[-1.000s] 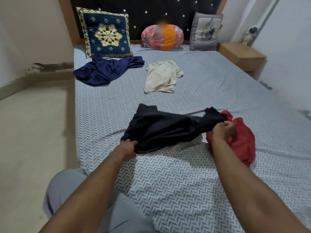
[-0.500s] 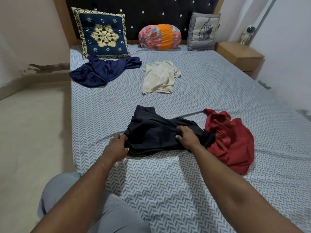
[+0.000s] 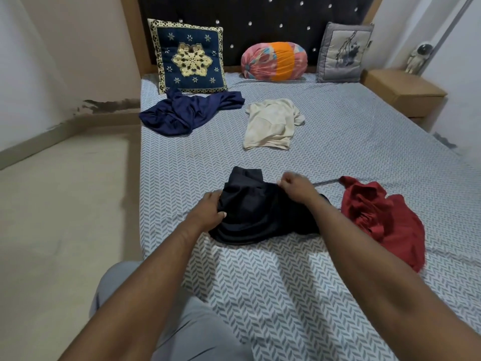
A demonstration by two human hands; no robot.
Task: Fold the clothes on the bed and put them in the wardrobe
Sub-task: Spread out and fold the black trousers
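Black garment [image 3: 260,217] lies bunched on the bed [image 3: 260,282] right before the person, its long side running left to right. The left hand [image 3: 208,212] grips its near-left edge. The right hand [image 3: 296,187], farther up, pinches the top fold. Beyond lie the red garment [image 3: 385,217], cream shirt [image 3: 270,123] and navy garment [image 3: 187,110], unfolded.

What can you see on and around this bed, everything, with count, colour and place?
black garment: 1, black, near bed centre, between hands
red garment: 1, red, right of black one
cream shirt: 1, cream, mid-bed
blue garment: 1, navy, far left
blue cushion: 1, navy and gold, headboard left
grey cushion: 1, grey, headboard right
bolster: 1, pink-orange, between cushions
bedside table: 1, wooden, right of bed
figurine: 1, white, table's back corner
left hand: 1, grips black garment's left edge
right hand: 1, pinches its top
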